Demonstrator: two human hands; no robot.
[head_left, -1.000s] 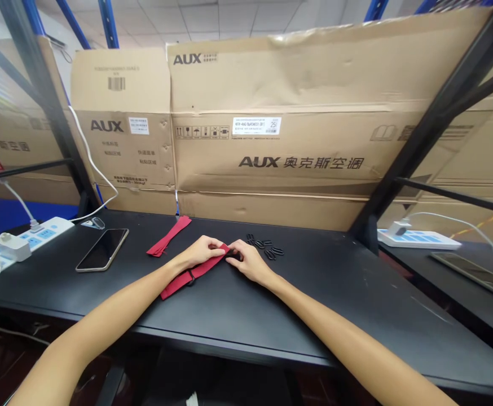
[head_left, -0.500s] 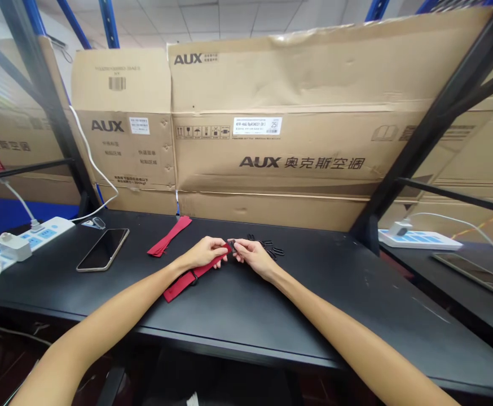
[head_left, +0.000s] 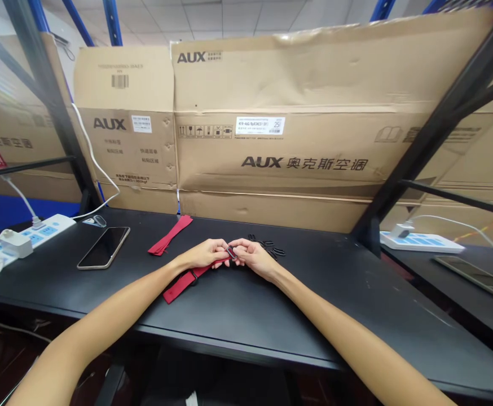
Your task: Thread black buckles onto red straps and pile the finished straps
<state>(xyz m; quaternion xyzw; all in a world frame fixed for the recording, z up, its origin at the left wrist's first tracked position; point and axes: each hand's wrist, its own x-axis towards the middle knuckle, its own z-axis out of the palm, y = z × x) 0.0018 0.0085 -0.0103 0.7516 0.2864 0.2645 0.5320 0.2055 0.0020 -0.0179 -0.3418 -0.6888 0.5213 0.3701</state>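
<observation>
My left hand (head_left: 211,252) is closed on one end of a red strap (head_left: 180,287), whose other end runs down toward the front left over the table. A black ring-like buckle (head_left: 194,276) sits partway along that strap. Between the fingertips of my right hand (head_left: 252,256) is a small black buckle (head_left: 231,252), at the strap's end. Whether the strap passes through this buckle, I cannot tell. Just behind my right hand lie several loose black buckles (head_left: 277,251), partly hidden by it. More red straps (head_left: 170,235) rest in a stack behind my left forearm.
A phone (head_left: 104,248) lies on the black table (head_left: 314,316) at the left. Beside it are a white power strip (head_left: 52,228) with plugs and cables. Cardboard panels (head_left: 272,186) stand along the back edge, and a black metal frame post (head_left: 416,135) rises at the right.
The buckle in my right fingers has turned and sits closer to my left fingertips at the strap's end. My hands have drawn slightly together. The view has shifted a little.
</observation>
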